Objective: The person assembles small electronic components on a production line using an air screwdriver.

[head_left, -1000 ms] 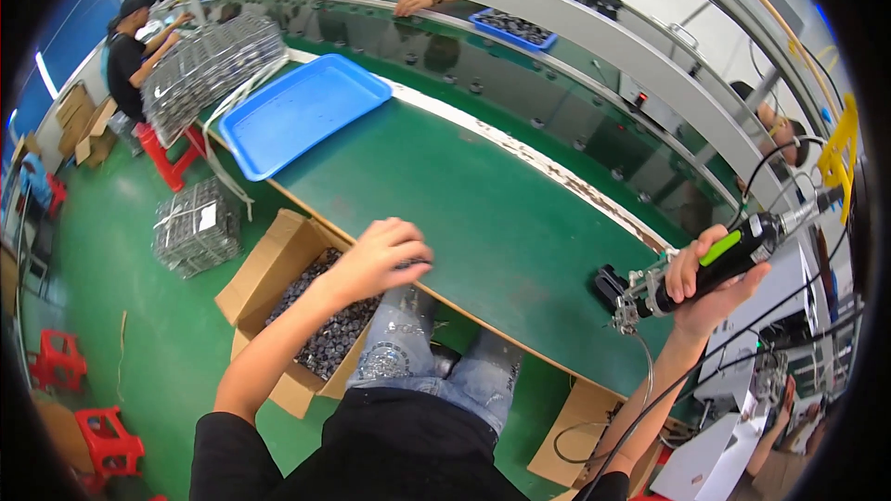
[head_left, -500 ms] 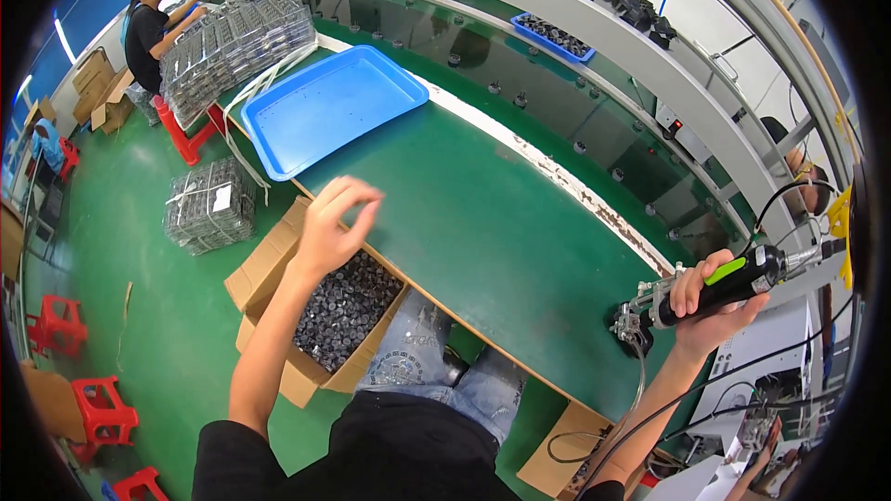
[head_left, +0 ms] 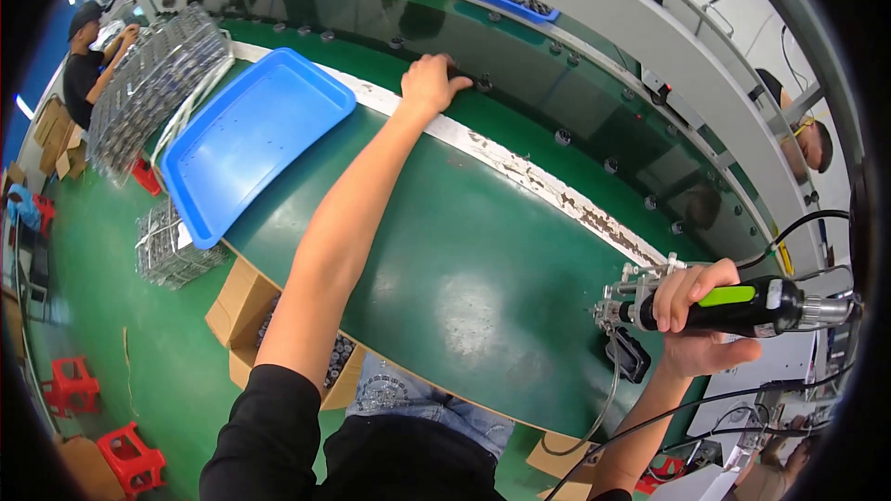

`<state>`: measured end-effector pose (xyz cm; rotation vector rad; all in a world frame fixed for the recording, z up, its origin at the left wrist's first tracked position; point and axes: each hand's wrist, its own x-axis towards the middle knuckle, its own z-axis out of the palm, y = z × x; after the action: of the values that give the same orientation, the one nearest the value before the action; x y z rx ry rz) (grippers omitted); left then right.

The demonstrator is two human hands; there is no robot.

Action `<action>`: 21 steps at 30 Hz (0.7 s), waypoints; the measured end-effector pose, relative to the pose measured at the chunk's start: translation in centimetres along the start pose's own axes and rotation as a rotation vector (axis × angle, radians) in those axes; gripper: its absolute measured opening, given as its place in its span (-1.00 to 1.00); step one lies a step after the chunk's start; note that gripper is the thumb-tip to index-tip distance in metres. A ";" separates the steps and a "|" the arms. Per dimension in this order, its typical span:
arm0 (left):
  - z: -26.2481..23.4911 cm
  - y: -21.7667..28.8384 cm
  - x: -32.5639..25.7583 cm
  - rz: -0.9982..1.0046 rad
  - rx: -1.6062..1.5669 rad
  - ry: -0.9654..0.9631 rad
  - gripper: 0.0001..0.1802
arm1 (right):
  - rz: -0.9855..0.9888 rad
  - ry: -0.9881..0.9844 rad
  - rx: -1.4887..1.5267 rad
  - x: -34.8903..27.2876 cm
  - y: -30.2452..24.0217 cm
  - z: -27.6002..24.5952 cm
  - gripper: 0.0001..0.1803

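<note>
My left hand (head_left: 429, 85) reaches far across the bench over the green conveyor belt (head_left: 520, 125). Its thumb stands apart from the fingers, close to a small dark round part (head_left: 483, 83) on the belt; the fingertips are partly hidden. My right hand (head_left: 696, 311) is wrapped round a black power screwdriver (head_left: 742, 310) with a green strip, held sideways at the bench's right end. The metal clamp-like head (head_left: 613, 308) of the tool points left. Just below that head a black block-shaped fixture (head_left: 629, 355) is on the bench.
A blue tray (head_left: 209, 162) lies at the bench's left end. Below the edge stands a cardboard box (head_left: 243, 301) of dark parts. Several small parts dot the belt, with a blue bin (head_left: 509, 0) beyond. Cables (head_left: 724, 413) hang at right. Another person (head_left: 88, 70) works far left.
My left hand has swung from above the cardboard box forward and right, over the belt. The screwdriver's head has come off the black fixture. The whole view has shifted.
</note>
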<state>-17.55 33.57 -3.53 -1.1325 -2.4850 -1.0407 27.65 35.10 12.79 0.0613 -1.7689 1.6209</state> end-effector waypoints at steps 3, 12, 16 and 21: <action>1.4 1.1 1.5 -0.038 -0.005 -0.019 -0.54 | -0.061 0.074 -0.018 0.7 0.5 -0.3 -0.07; 1.4 0.3 1.2 0.136 -0.023 0.047 -0.68 | -0.104 0.091 0.010 1.8 1.1 0.5 -0.11; 0.6 1.5 0.5 0.186 0.065 -0.014 -0.72 | -0.108 0.042 0.032 1.5 0.6 0.3 -0.10; 0.6 1.8 0.8 0.258 0.185 0.001 -0.77 | -0.098 0.043 0.048 1.3 0.1 0.4 -0.09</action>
<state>-16.72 35.27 -2.68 -1.3452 -2.2994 -0.7245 26.47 35.31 13.42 0.1327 -1.6684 1.5827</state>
